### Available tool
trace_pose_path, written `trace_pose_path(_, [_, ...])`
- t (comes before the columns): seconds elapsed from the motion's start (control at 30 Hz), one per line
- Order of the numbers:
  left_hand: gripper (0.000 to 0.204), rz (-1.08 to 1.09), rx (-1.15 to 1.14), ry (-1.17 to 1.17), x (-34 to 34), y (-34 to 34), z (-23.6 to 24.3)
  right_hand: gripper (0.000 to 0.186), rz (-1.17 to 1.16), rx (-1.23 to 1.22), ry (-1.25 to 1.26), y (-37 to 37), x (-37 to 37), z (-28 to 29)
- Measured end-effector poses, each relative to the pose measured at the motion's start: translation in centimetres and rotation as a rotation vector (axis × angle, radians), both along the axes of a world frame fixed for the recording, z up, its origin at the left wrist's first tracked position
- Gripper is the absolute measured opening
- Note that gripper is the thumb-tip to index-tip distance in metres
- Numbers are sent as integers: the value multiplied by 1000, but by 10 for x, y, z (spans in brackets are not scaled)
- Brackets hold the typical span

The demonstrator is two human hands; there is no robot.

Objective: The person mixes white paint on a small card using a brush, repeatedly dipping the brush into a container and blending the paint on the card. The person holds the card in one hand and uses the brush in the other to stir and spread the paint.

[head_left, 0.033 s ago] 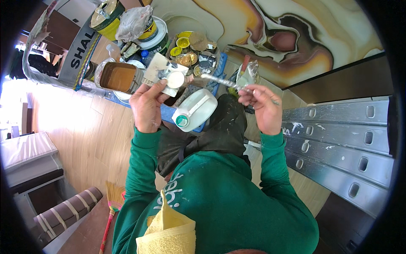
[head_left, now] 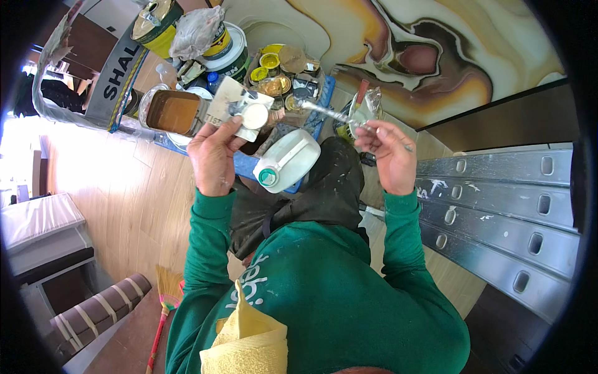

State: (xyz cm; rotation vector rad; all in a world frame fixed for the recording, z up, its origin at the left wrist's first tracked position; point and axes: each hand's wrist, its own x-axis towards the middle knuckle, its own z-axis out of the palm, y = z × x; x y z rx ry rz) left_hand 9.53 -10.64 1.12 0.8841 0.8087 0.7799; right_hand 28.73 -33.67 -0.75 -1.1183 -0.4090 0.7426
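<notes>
Rectangular container (head_left: 200, 113) with brown content (head_left: 171, 115), near left hand (head_left: 213, 153). Left hand pinches pale card (head_left: 225, 96); round white piece (head_left: 254, 116) lies on card. White jug (head_left: 296, 156) with green cap (head_left: 268, 177) between hands. Thin whitish stick (head_left: 328, 112), pinched in right hand (head_left: 392, 149), apart from card. Slotted metal rails (head_left: 495, 206) at right.
</notes>
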Motion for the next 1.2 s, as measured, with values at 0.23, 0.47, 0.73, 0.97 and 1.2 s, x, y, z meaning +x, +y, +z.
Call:
trace_pose_path(0.23, [27, 40, 48, 25, -12, 1, -5, 27, -160, -123, 91, 22, 44, -72])
trace_pose_path(0.47, [21, 80, 54, 98, -17, -7, -12, 28, -168, -252, 88, 56, 74, -126])
trace_pose_path(0.73, [18, 109, 21, 121, -23, -8, -14, 25, -218, -287, 1, 93, 61, -167])
trace_pose_path(0.97, [23, 99, 28, 133, -27, -4, -19, 26, -317, -349, -157, 116, 39, -191])
trace_pose_path(1.2, [27, 107, 12, 119, -32, 1, -23, 24, -348, -396, -281, 111, 30, -189])
